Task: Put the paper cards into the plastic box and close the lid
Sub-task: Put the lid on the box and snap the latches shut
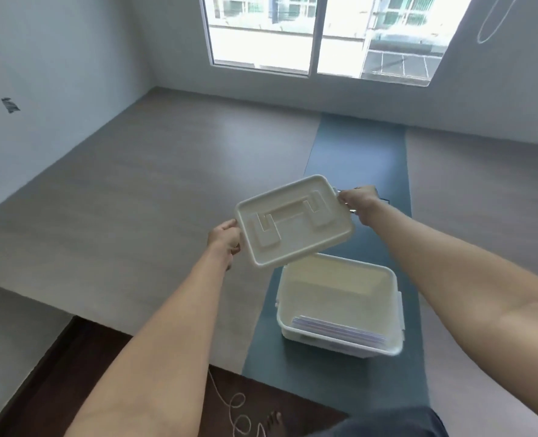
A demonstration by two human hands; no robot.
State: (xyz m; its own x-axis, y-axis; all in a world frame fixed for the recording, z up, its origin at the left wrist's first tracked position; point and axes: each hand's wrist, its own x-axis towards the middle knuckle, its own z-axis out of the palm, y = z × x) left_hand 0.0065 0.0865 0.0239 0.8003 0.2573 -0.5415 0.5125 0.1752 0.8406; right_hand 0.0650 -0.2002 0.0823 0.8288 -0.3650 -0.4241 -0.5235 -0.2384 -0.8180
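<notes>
A cream plastic box [337,287] stands open on a blue mat, its near edge close to the platform's front. A stack of paper cards [340,331] with bluish-purple edges lies inside against the near wall. The cream lid [296,220], with a folded handle on top, hangs tilted in the air above and beyond the box's far left corner. My left hand [226,239] grips the lid's left end and my right hand [359,201] grips its right end.
The blue mat [359,159] runs away toward a window over a grey raised floor [154,190]. A dark wooden floor [81,351] lies below the platform edge, with a white cord [234,405] and a bare foot [272,421] on it.
</notes>
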